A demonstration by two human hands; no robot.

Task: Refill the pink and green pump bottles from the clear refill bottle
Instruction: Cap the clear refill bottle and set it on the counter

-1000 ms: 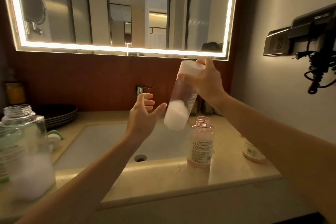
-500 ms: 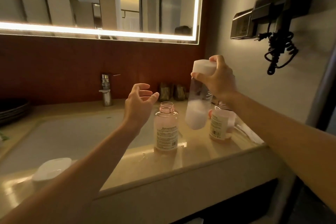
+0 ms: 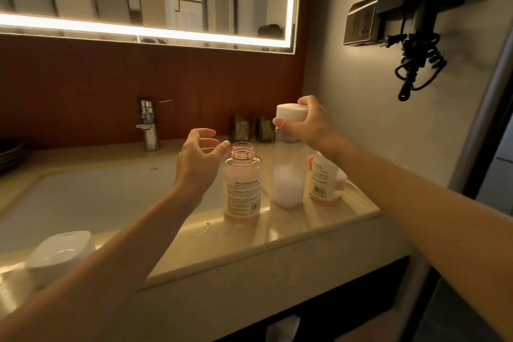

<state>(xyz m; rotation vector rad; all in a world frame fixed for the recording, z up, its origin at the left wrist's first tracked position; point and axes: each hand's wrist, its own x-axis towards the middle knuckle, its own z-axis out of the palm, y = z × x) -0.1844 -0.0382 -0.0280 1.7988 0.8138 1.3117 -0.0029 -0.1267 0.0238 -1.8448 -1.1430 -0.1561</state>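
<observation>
A pink bottle [image 3: 242, 183] with its pump off and its neck open stands on the counter [image 3: 291, 233] at the sink's right edge. My left hand [image 3: 198, 159] hovers just left of that neck, fingers loosely curled and holding nothing. My right hand [image 3: 304, 122] grips the white cap of a tall clear refill bottle [image 3: 287, 172], which stands upright on or just above the counter with white liquid low inside. A second pink labelled bottle [image 3: 322, 180] stands behind it, partly hidden by my right wrist. The green bottle is out of view.
The sink basin [image 3: 97, 200] fills the left side, with a chrome tap [image 3: 148, 125] behind it. A white lid-like piece [image 3: 59, 254] lies at the front left. Two dark cups [image 3: 251, 128] stand at the back wall. A hair dryer [image 3: 416, 22] hangs on the right wall.
My right hand has lowered the refill bottle from above the pink bottle down to the counter on its right. My view has swung right, and the large clear bottle at the left has left it.
</observation>
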